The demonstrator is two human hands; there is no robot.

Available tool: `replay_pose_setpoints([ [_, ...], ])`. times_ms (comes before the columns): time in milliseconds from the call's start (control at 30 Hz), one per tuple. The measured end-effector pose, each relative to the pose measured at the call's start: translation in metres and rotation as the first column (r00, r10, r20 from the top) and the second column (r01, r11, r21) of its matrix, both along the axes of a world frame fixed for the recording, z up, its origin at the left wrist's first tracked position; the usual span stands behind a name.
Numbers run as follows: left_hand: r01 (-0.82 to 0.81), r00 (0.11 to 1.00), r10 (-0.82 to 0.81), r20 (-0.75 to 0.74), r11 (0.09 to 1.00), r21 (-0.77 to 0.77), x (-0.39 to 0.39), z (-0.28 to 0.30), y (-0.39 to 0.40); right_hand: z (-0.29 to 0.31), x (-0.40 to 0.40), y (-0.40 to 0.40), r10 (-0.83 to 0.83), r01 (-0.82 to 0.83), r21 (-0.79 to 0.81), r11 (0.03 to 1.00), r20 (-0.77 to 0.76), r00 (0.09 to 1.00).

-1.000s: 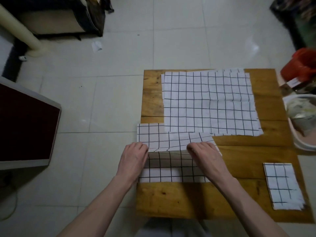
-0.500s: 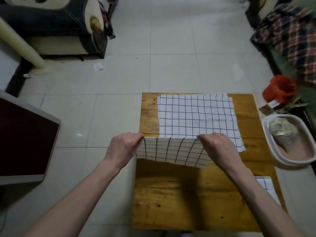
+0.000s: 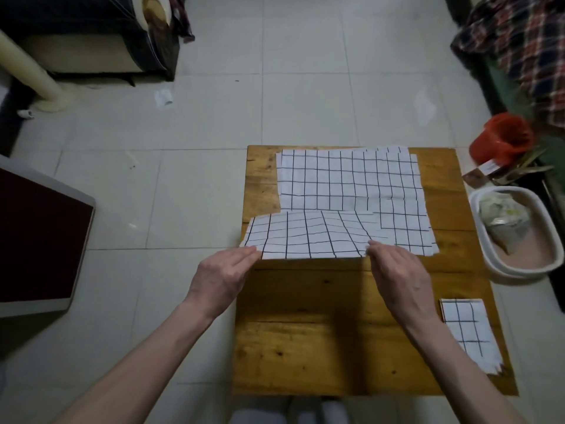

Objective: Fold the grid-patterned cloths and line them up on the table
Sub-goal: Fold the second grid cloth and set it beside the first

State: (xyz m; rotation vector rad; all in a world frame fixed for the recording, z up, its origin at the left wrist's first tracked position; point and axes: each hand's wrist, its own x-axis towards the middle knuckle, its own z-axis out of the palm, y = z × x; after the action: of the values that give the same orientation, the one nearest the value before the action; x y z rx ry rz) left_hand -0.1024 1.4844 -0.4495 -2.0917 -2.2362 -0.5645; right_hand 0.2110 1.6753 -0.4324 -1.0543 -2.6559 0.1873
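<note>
A white cloth with a black grid, folded in half (image 3: 308,237), lies across the left middle of the wooden table (image 3: 321,316), its left end jutting past the table edge. My left hand (image 3: 223,276) pinches its near left corner and my right hand (image 3: 397,270) pinches its near edge further right. Behind it a pile of unfolded grid cloths (image 3: 351,179) covers the far part of the table. One small folded grid cloth (image 3: 467,328) rests at the near right, partly behind my right forearm.
A white oval basin (image 3: 486,258) with a bag in it sits on the floor right of the table, beyond it a red bucket (image 3: 501,139). A dark red panel (image 3: 39,240) stands at the left. Tiled floor surrounds the table.
The folded cloth was lifted off the near table and now lies flatter, up against the unfolded pile. Both hands moved away from me with it; the camera tilted up.
</note>
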Motion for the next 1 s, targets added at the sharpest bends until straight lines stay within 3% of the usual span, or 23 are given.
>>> replay_pose_setpoints([
  [167, -0.001, 0.998, 0.010, 0.061, 0.989, -0.147, 0.026, -0.039, -0.016, -0.042, 0.013, -0.020, -0.087, 0.088, -0.006, 0.996, 0.048, 0.995],
  [533, -0.035, 0.961, 0.153, 0.229, 0.894, -0.447, 0.073, -0.102, -0.044, -0.126, 0.049, -0.054, -0.057, 0.101, -0.150, 0.984, 0.275, 0.960],
  [1000, 0.056, 0.983, 0.066, 0.169, 0.777, -0.628, 0.084, -0.134, -0.076, -0.175, 0.072, -0.087, -0.029, 0.115, -0.222, 0.968, 0.356, 0.934],
])
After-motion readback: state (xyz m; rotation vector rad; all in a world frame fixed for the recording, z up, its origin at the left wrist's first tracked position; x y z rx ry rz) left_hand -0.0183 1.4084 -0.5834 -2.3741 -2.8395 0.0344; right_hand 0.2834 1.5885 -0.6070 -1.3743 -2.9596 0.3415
